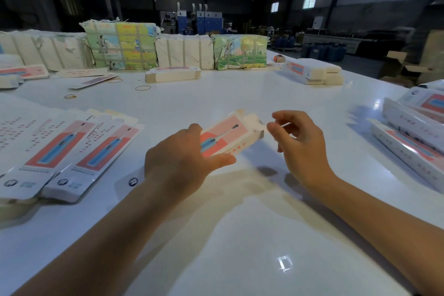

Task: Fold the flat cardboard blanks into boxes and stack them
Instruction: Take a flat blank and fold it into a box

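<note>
A half-formed white and pink toothbrush box [227, 136] is held above the white table [240, 235], its far end flaps standing open. My left hand [182, 163] grips its near end, thumb below and fingers on top. My right hand [300, 142] hovers just right of the open flaps, fingers curled and apart, fingertips near a flap; contact is unclear. Stacks of flat blanks [72, 156] lie fanned at the left. Folded boxes [413, 137] are piled at the right edge.
Wrapped paper bundles [120, 45] line the far side of the table. A small stack of blanks [171, 74] and another pile of boxes [312, 71] sit in front of them. Rubber bands [143, 88] lie at the far left. A dim warehouse lies beyond.
</note>
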`<state>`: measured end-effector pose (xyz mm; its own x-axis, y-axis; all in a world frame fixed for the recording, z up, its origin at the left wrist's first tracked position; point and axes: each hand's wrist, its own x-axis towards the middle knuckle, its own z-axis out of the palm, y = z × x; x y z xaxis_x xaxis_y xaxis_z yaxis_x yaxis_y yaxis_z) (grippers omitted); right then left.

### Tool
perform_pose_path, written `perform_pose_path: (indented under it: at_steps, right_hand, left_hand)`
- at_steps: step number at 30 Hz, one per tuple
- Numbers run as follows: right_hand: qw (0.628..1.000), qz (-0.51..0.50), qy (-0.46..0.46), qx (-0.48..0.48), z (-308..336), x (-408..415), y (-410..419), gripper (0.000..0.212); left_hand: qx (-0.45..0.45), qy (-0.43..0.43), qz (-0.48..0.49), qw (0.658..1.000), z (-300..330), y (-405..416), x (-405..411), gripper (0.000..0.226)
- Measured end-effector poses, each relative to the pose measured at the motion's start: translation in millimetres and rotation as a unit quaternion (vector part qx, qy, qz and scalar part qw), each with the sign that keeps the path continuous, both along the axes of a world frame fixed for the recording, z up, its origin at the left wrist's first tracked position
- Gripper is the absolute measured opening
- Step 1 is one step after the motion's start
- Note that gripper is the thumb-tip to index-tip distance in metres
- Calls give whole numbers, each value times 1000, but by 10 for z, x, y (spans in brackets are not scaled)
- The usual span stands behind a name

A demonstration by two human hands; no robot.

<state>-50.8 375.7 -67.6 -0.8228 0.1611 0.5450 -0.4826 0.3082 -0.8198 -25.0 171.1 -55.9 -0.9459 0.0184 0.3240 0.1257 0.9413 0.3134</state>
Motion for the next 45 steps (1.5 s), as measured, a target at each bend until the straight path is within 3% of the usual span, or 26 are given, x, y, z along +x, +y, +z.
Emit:
perform_pose_path:
  at_steps: [7, 13, 18, 26, 31, 36, 40, 45]
  right_hand:
    - [993, 84, -59, -51, -56, 46, -119, 29]
    - [994, 36, -72, -73, -56, 43, -138, 28]
    - [988, 59, -95, -107, -36, 76, -141, 36]
    - [989, 78, -101, -71, -48, 106, -151, 40]
    - [985, 106, -128, -42, -48, 64, -143, 56]
    - [979, 140, -141, -37, -30, 80, -175, 37]
    - [982, 131, -126, -48, -29, 74, -155, 17]
    - [985, 134, -107, -4, -24, 94, -147, 22]
  left_hand:
    - [-4, -6, 0, 1000, -34, 16, 21, 69]
    - [2, 14, 14, 1000, -37, 75, 12, 68]
    - [-9, 15, 26, 1000, -30, 92, 12, 74]
    - [-51, 34, 26, 998, -28, 119, 44, 68]
    - [-86, 47, 17, 995, -55, 158, 42, 68]
    - [-116, 60, 6, 991, -89, 162, 42, 72]
    - [-108, 67, 5, 992, -103, 167, 36, 62]
    - [-94, 80, 3, 992, -111, 188, 49, 63]
